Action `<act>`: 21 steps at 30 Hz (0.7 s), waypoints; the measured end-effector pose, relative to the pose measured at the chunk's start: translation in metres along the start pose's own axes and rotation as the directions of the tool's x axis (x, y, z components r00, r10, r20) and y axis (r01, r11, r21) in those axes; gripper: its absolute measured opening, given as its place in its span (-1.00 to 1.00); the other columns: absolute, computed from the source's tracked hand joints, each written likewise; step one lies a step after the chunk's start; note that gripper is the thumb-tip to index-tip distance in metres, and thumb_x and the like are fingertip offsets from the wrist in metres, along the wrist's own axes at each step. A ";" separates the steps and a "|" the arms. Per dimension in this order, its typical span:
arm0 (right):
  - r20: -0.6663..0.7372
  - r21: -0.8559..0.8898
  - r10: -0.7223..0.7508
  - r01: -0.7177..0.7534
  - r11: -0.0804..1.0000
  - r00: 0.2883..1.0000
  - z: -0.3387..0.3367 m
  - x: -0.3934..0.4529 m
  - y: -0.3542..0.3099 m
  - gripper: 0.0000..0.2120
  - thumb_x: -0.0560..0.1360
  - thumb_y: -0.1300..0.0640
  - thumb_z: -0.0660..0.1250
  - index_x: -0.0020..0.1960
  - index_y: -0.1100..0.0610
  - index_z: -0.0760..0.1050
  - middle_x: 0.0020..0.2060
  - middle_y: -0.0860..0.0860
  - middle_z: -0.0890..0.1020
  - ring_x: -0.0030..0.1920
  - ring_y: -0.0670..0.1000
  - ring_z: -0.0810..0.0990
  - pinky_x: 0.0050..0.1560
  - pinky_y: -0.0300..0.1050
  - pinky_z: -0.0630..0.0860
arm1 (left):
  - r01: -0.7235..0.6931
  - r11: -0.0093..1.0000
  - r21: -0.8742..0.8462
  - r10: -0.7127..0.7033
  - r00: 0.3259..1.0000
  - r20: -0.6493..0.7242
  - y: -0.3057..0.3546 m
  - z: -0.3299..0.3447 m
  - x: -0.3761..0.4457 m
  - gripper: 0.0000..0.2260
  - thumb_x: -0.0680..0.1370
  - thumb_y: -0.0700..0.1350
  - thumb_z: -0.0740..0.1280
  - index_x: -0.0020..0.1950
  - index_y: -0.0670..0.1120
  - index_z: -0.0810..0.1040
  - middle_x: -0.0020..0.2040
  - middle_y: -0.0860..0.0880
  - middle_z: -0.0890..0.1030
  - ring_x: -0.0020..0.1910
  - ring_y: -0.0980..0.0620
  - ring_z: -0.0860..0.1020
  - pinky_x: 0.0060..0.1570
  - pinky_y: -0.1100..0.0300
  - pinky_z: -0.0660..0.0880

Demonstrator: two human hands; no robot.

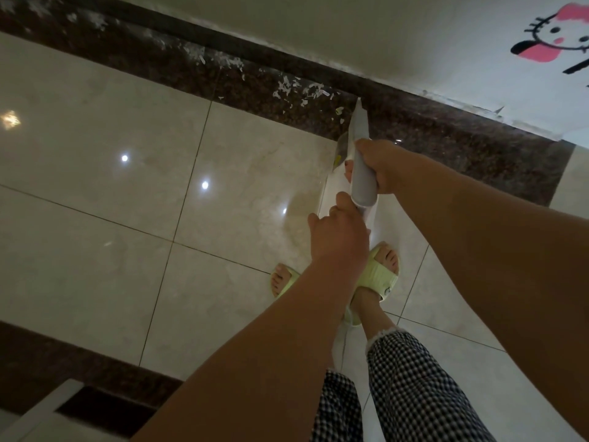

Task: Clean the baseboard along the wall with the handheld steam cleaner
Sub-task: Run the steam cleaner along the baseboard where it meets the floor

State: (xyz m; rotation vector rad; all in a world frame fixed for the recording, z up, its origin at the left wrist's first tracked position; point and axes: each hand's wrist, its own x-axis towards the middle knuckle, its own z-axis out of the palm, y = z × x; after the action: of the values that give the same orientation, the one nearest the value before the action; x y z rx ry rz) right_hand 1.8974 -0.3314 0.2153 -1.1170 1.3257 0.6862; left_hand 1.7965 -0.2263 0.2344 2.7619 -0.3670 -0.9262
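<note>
Both hands, right hand [379,167] ahead of left hand [338,234], clamp the steam cleaner [361,173], nozzle at the baseboard [414,100].

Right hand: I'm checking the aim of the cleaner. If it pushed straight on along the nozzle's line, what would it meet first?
The right hand points the steam cleaner at the dark baseboard. The nozzle tip would likely meet it first, just right of the white flakes; whether it already touches is unclear.

**A room in a home**

Glossy cream floor tiles [105,173] with a dark speckled stone border [223,74] meet a white wall [382,33]. At two o'clock, a pink cartoon cat sticker [554,33] decorates it. Green house slippers [381,275] and checked trousers [411,387] show at five o'clock.
</note>
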 end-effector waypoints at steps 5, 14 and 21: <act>-0.025 -0.023 -0.015 0.015 1.000 1.000 0.003 0.004 -0.005 -0.71 0.63 0.00 0.18 -0.17 0.16 0.33 -0.26 0.05 0.54 -0.31 -0.04 0.51 0.00 -0.11 0.58 | -0.004 1.000 0.016 0.004 1.000 -0.014 -0.001 -0.003 0.006 -0.53 0.58 0.08 0.30 0.30 -0.17 0.22 -0.02 -0.01 0.59 -0.07 -0.04 0.62 0.14 0.02 0.34; -0.023 -0.019 0.043 -0.043 0.999 0.999 0.004 -0.002 0.009 -0.72 0.62 -0.02 0.20 -0.17 0.14 0.34 -0.29 0.04 0.53 -0.33 -0.05 0.50 -0.12 -0.16 0.57 | 0.021 0.999 -0.031 -0.019 0.998 0.059 -0.007 -0.004 -0.010 -0.60 0.58 0.04 0.30 0.24 -0.13 0.22 -0.02 -0.01 0.58 -0.06 -0.06 0.62 0.16 0.01 0.30; -0.004 -0.015 0.068 -0.068 0.998 0.998 0.011 -0.008 0.031 -0.73 0.60 -0.05 0.24 0.10 0.17 0.38 -0.22 0.08 0.56 -0.30 -0.03 0.54 -0.20 -0.12 0.59 | 0.012 0.999 0.042 -0.015 0.997 0.070 -0.016 -0.006 -0.034 -0.58 0.59 0.08 0.27 0.26 -0.15 0.22 -0.02 -0.01 0.57 -0.06 -0.05 0.62 0.13 0.02 0.31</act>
State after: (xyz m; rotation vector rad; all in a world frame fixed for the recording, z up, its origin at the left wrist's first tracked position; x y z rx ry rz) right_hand 1.8727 -0.3083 0.2147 -1.0898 1.3680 0.7455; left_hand 1.7767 -0.2000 0.2531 2.7779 -0.3846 -1.0329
